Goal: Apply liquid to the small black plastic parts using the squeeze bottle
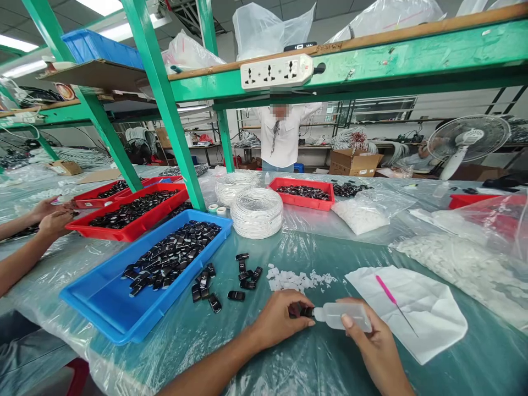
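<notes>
Between the thumb and fingers of my left hand (282, 318) is a small black plastic part (304, 312), mostly covered by the fingers. My right hand (373, 341) is closed around a translucent squeeze bottle (341, 315), tilted on its side. The bottle's nozzle points left and meets the black part or stops just short of it; I cannot tell which. Just beyond my hands lies a heap of small white pieces (295, 279). Several loose black parts (236, 296) lie on the table to the left. A pink-handled needle tool (386, 290) rests on a white cloth (437, 313) at the right.
A blue tray (99, 313) of black parts stands at left, with a red tray (124, 234) behind it. White cable coils (256, 213) and another red tray (305, 206) sit farther back. A co-worker's hands (53, 215) are at far left. A green shelf post (165, 104) rises from the table.
</notes>
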A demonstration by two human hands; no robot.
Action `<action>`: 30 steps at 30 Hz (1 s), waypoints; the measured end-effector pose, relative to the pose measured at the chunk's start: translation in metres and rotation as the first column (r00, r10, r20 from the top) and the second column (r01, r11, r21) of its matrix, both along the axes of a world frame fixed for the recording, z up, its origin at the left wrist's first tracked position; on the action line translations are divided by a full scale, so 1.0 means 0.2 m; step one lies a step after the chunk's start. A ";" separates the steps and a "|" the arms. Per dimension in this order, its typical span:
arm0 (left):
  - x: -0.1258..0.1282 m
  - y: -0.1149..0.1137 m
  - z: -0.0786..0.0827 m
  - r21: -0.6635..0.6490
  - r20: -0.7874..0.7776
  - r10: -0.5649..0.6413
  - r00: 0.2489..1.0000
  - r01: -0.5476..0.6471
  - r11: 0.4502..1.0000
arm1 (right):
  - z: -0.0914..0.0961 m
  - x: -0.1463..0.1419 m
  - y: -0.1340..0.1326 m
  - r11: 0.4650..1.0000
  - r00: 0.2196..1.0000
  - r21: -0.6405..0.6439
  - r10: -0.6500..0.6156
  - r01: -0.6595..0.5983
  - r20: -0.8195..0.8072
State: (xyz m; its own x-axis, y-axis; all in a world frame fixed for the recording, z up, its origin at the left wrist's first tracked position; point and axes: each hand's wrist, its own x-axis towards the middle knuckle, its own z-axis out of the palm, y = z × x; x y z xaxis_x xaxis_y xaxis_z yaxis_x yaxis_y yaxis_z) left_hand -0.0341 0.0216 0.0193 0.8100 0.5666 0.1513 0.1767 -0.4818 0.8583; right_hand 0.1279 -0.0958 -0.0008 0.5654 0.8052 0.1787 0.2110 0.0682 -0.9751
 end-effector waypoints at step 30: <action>-0.01 -0.01 -0.02 0.219 -0.092 0.048 0.995 -0.027 0.975 | -0.04 0.01 -0.04 0.996 0.951 0.021 0.075 -0.085 0.298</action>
